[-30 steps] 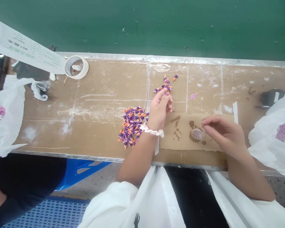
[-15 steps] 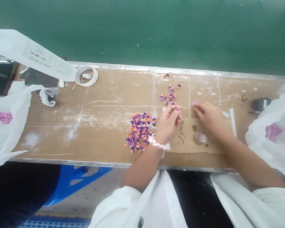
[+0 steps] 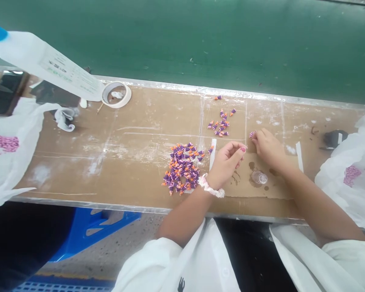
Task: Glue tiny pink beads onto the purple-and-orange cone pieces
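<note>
My left hand (image 3: 226,165), with a pale scrunchie (image 3: 211,187) at its wrist, is closed with thumb and forefinger pressed together. What sits in that pinch, if anything, is too small to make out. My right hand (image 3: 269,149) has its bent fingertips at a tiny heap of pink-and-white pieces (image 3: 252,133), partly covering it. Whether a piece is between those fingers is hidden. Left of my left hand lies a dense pile of small purple-and-orange figures (image 3: 182,168). Several more loose figures (image 3: 222,123) lie farther back. A small clear cup (image 3: 259,177) stands below my right hand among wet spots.
A white bottle with a blue cap (image 3: 54,67) leans at the back left beside a roll of white tape (image 3: 126,97). White plastic bags holding pink pieces lie left (image 3: 21,170) and right (image 3: 331,172). A phone (image 3: 6,91) and blue stool (image 3: 69,235) are at left.
My left hand has moved right, away from the figures and closer to my right hand. My right fingertips have come onto the pink-and-white heap. The view has shifted slightly.
</note>
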A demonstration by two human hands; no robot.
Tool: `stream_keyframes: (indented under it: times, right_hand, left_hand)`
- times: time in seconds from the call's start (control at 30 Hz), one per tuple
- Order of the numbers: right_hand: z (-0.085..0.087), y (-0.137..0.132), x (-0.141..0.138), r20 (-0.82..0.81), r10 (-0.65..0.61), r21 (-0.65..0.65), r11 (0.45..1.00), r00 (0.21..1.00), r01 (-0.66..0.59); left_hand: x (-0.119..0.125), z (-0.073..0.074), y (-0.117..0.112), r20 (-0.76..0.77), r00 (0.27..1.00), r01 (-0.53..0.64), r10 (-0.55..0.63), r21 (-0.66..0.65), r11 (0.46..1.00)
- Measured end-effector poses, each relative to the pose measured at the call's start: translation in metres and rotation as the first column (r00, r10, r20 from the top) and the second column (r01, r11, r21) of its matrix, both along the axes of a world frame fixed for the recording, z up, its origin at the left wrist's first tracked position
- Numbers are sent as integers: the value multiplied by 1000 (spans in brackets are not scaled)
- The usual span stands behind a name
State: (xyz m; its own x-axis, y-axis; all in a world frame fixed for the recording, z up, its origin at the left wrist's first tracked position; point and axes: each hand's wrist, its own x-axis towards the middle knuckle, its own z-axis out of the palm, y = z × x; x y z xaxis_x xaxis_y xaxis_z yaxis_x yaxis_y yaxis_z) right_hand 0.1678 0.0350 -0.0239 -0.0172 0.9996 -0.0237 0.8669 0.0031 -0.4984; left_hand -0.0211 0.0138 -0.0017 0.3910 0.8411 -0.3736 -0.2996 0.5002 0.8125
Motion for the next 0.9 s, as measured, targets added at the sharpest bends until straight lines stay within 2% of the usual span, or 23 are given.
stream_keyframes:
  times: [0.1,0.2,0.27,0.33,0.43,0.57,0.67,0.8,0.9]
  right_hand:
    - [12,-11,5,-117,15,7,1000,993,-14]
    - [24,-34,4,-286,59,13,998,956,-58]
    - [28,-50,1,-516,117,49,993,848,-107]
    - [29,-63,-4,-633,158,99,987,758,-123]
    - [29,-74,-9,-660,209,158,978,722,-138]
    - [31,-78,-10,-600,282,264,953,749,-148]
    - [32,-80,-9,-584,291,320,940,758,-114]
    - [31,-88,-11,-667,257,339,941,700,-23]
    - [33,-93,-13,-716,243,316,949,654,-8]
  left_hand:
    - [3,-6,-3,-61,997,48,-44,56,997]
    - [8,-9,-7,-28,994,104,-102,56,993]
    - [11,-10,-10,58,988,143,-144,19,990]
    - [14,-10,-13,128,976,180,-176,-23,983]
    - [14,-9,-16,155,965,222,-210,-62,973]
    - [13,-6,-18,188,947,279,-261,-74,958]
    - [13,-1,-20,217,945,265,-245,-69,962]
    - [14,3,-24,252,945,213,-209,10,977]
    - [15,1,-27,235,949,188,-210,112,976]
